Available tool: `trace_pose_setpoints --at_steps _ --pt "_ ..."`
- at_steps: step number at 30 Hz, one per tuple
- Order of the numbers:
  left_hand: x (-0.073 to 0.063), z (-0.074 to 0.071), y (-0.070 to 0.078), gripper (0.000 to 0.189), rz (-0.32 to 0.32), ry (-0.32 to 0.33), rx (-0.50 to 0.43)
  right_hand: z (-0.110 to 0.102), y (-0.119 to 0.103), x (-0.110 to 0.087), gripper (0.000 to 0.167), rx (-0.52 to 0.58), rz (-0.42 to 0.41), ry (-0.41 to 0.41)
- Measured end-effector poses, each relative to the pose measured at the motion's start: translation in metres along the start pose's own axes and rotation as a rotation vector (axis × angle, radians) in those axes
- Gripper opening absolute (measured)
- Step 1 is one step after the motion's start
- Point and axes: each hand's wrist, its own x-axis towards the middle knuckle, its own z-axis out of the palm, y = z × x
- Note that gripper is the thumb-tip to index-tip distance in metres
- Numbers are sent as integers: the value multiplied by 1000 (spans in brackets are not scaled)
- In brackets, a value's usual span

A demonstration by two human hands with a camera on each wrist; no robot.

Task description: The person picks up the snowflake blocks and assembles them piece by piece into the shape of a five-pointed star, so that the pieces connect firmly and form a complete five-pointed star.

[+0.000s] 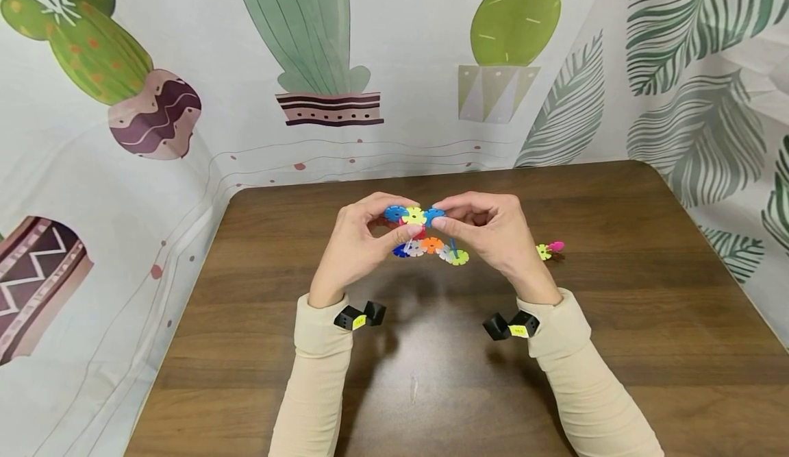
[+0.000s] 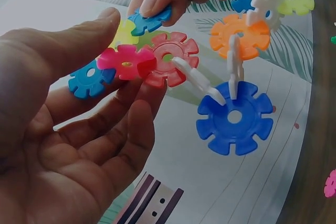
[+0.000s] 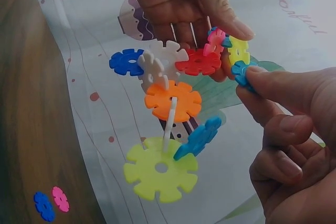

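Both hands hold up a joined chain of notched plastic interlocking discs over the table. My left hand (image 1: pixel 357 244) pinches it near a yellow disc (image 1: pixel 414 216), a pink disc (image 2: pixel 126 62) and a blue disc (image 2: pixel 92 80). Thumb and index finger of my right hand (image 1: pixel 496 234) pinch another blue disc (image 3: pixel 241 74), right at the yellow disc's edge. From the pink one the chain runs through a red disc (image 2: pixel 168 59), white discs, a dark blue disc (image 2: pixel 234 118) and an orange disc (image 3: pixel 173 101). A yellow-green disc (image 3: pixel 160 169) and a light blue disc (image 3: pixel 198 138) hang at its far end.
On the brown wooden table (image 1: pixel 246 347), a small yellow-green disc (image 1: pixel 543 251) and a pink disc (image 1: pixel 557 246) lie right of the right hand. The right wrist view shows a loose blue disc (image 3: pixel 44 206) on the table. Behind hangs a cactus-print cloth (image 1: pixel 419 142).
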Motion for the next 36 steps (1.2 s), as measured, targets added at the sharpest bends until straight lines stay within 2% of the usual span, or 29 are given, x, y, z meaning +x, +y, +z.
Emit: trace_pose_setpoints --at_steps 21,36 --pt "-1 6 4 27 -34 -8 -77 0 1 0 14 -20 -22 14" --pt "-1 5 1 27 -17 -12 -66 0 -2 -1 15 -25 -22 10"
